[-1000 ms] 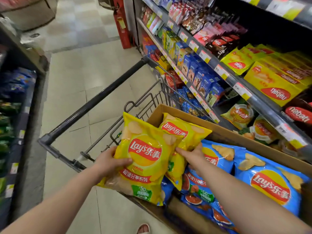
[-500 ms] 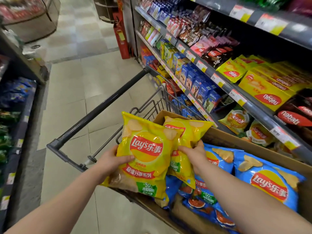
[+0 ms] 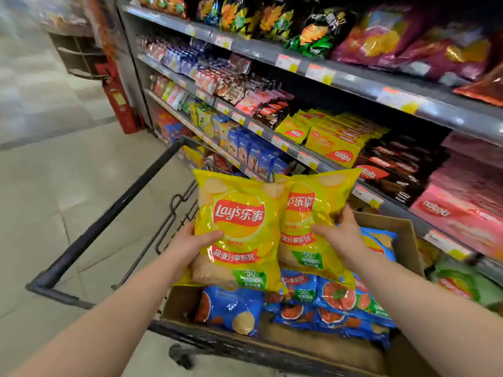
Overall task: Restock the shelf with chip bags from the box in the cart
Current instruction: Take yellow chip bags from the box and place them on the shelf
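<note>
While both bare forearms reach forward, the left hand (image 3: 190, 242) grips the left edge of a glossy yellow Lay's chip bag (image 3: 239, 232), thumb across its front and fingers hidden behind; the right hand (image 3: 341, 232) clasps a second yellow Lay's bag (image 3: 313, 213) by its right side, thumb pressed on the front; the two bags are upright, side by side, the left one overlapping the right, held above the open brown cardboard box (image 3: 405, 240); under them, blue Lay's chip bags (image 3: 334, 297) lie flat in that box, which sits in the black wire shopping cart (image 3: 109, 213); farther right, grey metal shelves (image 3: 353, 83) carry yellow, black and pink wafer packs; far left, a blurred red fire extinguisher (image 3: 119, 104) stands on the tiled floor (image 3: 68, 172).
</note>
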The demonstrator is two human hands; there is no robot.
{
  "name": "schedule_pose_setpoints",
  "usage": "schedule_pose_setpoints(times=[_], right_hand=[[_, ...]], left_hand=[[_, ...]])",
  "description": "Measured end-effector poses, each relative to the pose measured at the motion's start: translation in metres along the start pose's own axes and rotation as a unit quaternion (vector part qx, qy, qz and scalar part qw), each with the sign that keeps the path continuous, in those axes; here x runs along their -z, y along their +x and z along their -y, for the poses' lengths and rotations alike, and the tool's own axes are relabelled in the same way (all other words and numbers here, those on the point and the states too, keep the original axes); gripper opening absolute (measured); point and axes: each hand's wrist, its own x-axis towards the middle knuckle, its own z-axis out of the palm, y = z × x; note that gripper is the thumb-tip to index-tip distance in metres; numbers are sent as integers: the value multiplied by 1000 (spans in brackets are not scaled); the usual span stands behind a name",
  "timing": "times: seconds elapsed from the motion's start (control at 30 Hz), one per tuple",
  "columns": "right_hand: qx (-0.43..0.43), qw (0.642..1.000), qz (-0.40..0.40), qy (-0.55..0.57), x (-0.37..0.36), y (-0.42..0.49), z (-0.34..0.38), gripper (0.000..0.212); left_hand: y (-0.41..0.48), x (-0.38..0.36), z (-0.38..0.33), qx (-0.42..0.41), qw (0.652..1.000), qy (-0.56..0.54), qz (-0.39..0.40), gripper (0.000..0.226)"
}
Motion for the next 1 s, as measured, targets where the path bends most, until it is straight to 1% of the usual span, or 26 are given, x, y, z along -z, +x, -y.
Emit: schedule_pose_setpoints(times=[0.13, 0.2, 0.23, 0.27, 0.33, 0.37, 0.47, 0.53, 0.6, 0.63, 0.7, 0.8, 0.87, 1.0], right_hand=[[22, 998, -62, 16, 48, -24, 1, 77], [20, 996, -83, 19, 71, -37, 0, 74], [20, 996, -89, 22, 81, -44, 0, 73], [21, 994, -100, 24, 91, -50, -1, 72], [20, 992, -117, 32, 112, -62, -4, 74], [21, 991, -127, 30, 124, -70, -5, 76], [26, 985, -170, 19, 166, -93, -10, 78], [19, 980, -194, 33, 198, -114, -18, 79], [13, 976, -215, 41, 233, -142, -28, 81], [12, 973, -228, 43, 253, -157, -33, 82], [9, 965, -257, 50, 296, -193, -45, 83], [1, 952, -301, 55, 361, -249, -64, 75], [2, 943, -329, 61, 402, -284, -78, 77], [-1, 926, -371, 73, 471, -350, -102, 77]], left_hand=[[4, -32, -9, -2, 999, -13, 45, 93], [6, -49, -11, -10, 998, -13, 57, 96], [4, -58, -13, -12, 998, -8, 64, 93], [2, -67, -15, -16, 997, -3, 74, 84], [-3, -87, -17, -25, 995, 7, 97, 55], [-6, -97, -18, -30, 994, 11, 105, 48], [-17, -132, -21, -50, 991, 25, 123, 54], [-30, -162, -24, -59, 986, 25, 155, 54], [-48, -198, -23, -66, 979, 35, 188, 62], [-59, -217, -21, -72, 976, 41, 199, 61], [-88, -259, -15, -80, 972, 44, 218, 47], [-135, -325, 3, -76, 963, 49, 255, 40], [-167, -368, 14, -83, 955, 54, 281, 40], [-223, -446, 38, -77, 938, 61, 332, 52]])
